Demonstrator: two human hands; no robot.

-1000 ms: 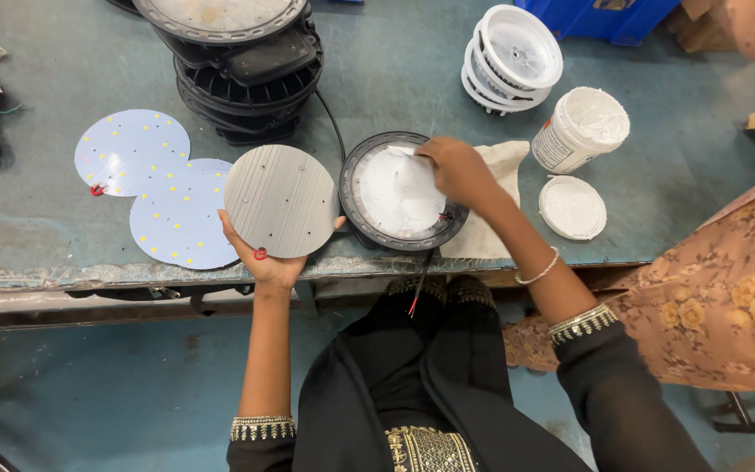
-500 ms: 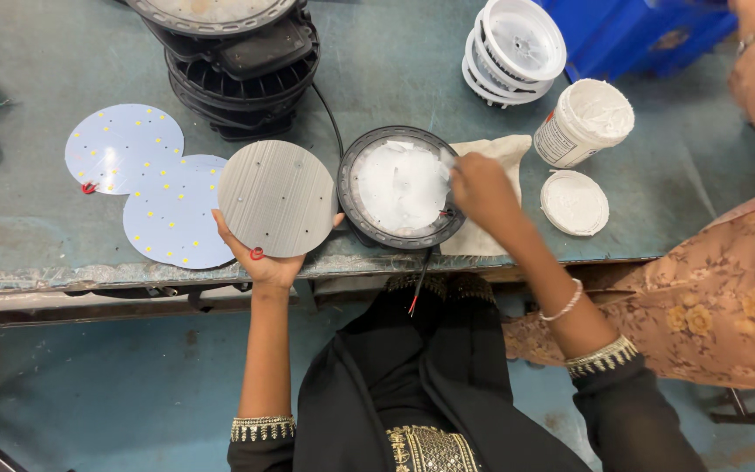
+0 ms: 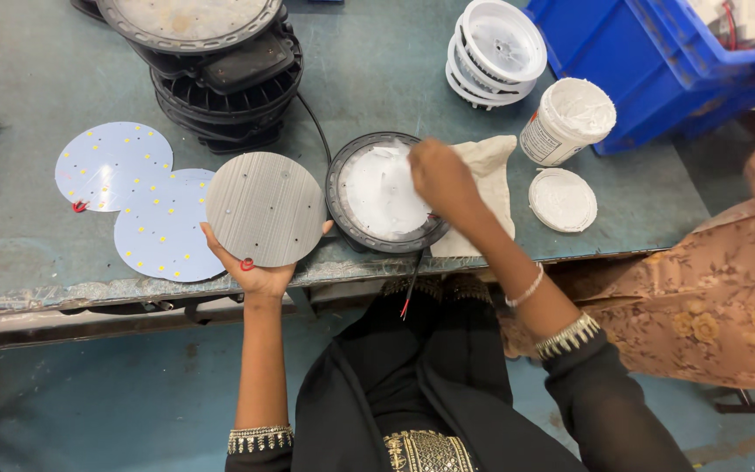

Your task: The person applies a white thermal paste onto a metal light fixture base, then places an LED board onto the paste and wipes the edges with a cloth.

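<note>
Grey disc (image 3: 265,208), a round ribbed metal plate, lies flat at the near table edge with its face up; its fine ribs run from about 7 o'clock to 1 o'clock, and being round it has no long axis. The left hand (image 3: 258,273) cups it from 6 o'clock, thumb on the rim at 9 o'clock and fingertips curled up at 3 o'clock, clamped on the plate. At 3 o'clock of the disc, just beside it, sits the round black housing (image 3: 384,194) with white paste spread inside. The right hand (image 3: 439,175) rests on its 2 o'clock rim, fingers bunched together; what they pinch cannot be told.

A white tub (image 3: 565,119) with a printed label on its side stands at 2 o'clock of the housing, its white lid (image 3: 562,199) lying flat below it. A stack of white round covers (image 3: 493,51) stands at 12 o'clock of the tub. A blue crate (image 3: 648,61) fills the 1 o'clock corner, another person's hand on its rim.

A beige cloth (image 3: 487,188) lies under the right wrist. Two white round boards (image 3: 137,205) dotted with yellow chips overlap at 9 o'clock of the disc, partly beneath it. A black finned lamp stack (image 3: 220,61) stands at 12 o'clock, its cable running to the housing.
</note>
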